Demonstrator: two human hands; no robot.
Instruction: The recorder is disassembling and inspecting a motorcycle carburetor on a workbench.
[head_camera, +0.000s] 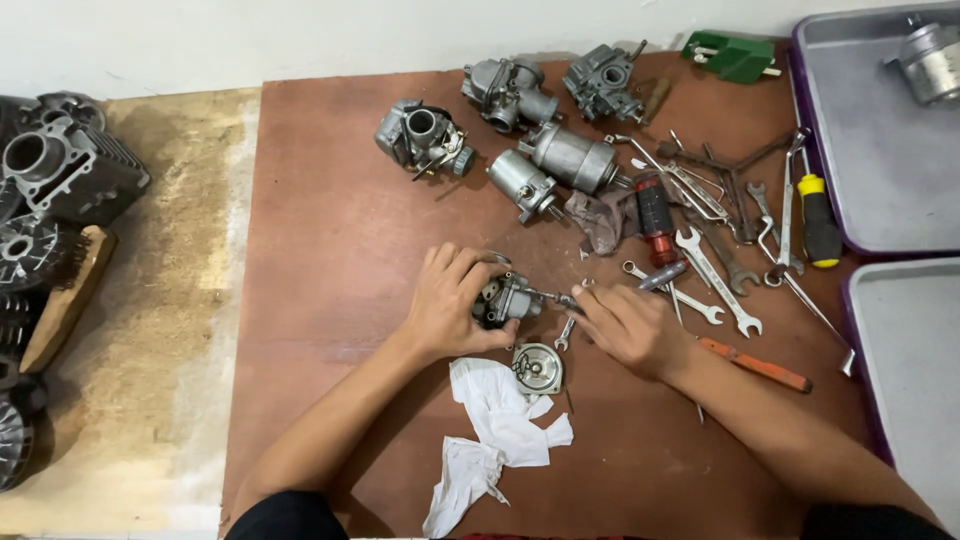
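My left hand (448, 302) is closed around a small grey carburetor (507, 298) resting on the brown board (330, 230). My right hand (628, 324) pinches a small metal part (563, 298) at the carburetor's right side, and a dark tool handle (662, 276) sticks out past its fingers. A round metal cover (538, 367) lies just below the carburetor. A crumpled white cloth (495, 432) lies below my left wrist.
Three more carburetors (423, 136) and two starter motors (573, 157) sit at the back. Wrenches (716, 280), a red-handled tool (656, 218) and a yellow screwdriver (819, 217) lie to the right. Grey trays (880, 170) stand at the right edge. Engine cylinders (60, 170) are at the left.
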